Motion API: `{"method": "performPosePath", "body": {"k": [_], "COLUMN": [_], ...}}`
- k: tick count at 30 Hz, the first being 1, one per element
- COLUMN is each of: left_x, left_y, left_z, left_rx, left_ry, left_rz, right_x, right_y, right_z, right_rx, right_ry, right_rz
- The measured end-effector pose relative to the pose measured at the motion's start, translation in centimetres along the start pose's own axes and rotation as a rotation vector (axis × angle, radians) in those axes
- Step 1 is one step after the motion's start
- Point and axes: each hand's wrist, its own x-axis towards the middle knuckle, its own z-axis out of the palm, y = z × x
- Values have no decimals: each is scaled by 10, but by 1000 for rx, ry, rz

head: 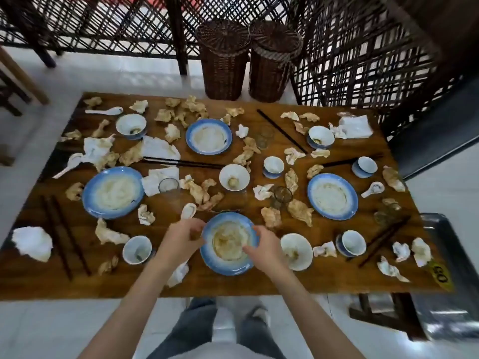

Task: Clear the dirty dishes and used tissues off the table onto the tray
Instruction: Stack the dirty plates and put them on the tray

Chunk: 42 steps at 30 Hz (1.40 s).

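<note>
While both hands work at its near edge, the long wooden table (259,283) fills most of the view, littered from end to end with dirty dishes and crumpled tissues. At its right end, lower than the tabletop, sits a dark metal tray (452,255), only partly in view. Behind the table stand two tall wicker baskets (224,60) against a lattice screen (103,24).

Four blue-rimmed plates lie on the table. The nearest plate (229,244), smeared with brownish residue, sits at the middle of the near edge. The left hand (181,238) has its curled fingers at the plate's left rim, and the right hand (265,247) curls over its right rim, fingertips reaching onto the dirty inside; both appear to grip it, though motion blur hides the exact contact.

Just right of that plate rests a white bowl (296,251); a smaller blue-and-white bowl (136,249) sits to its left. A white ceramic spoon (188,211) lies just beyond the left hand. Dark chopsticks (66,234) lie near the left end, and used tissues (300,211) are scattered between everything.
</note>
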Motion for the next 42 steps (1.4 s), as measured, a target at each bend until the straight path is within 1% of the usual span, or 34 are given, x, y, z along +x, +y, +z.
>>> {"method": "performPosePath", "body": {"k": [4,7,9,12,15,22,28,32,36,39,42], "left_x": [5,8,10,10,7,4,-6,-17,-23,-24,-20], "left_y": [-14,-20,-22,-24,-26,-23,-18,-14,-18,-32,-58], "left_z": [9,20,25,30,35,40,17,-13,-57,-99,-144], "left_rx": [94,134,154,136,107,5,-145,-208,-230,-275,-269], "left_ry": [-148,-205,-245,-260,-228,-191,-88,16,134,217,272], "left_rz": [-65,-82,-103,-160,-223,-321,-357,-342,-315,-316,-291], "right_x": [5,13,18,24,27,29,32,31,30,29,33], "right_y": [0,3,5,9,14,18,8,-22,-68,-113,-160], "right_z": [16,27,29,25,21,21,13,7,1,6,26], "right_rx": [12,24,7,13,61,101,178,216,251,268,324], "right_ry": [10,-22,-16,-23,-47,28,66,97,99,101,98], "right_rz": [130,273,304,323,300,251,147,68,-12,-95,-149]}}
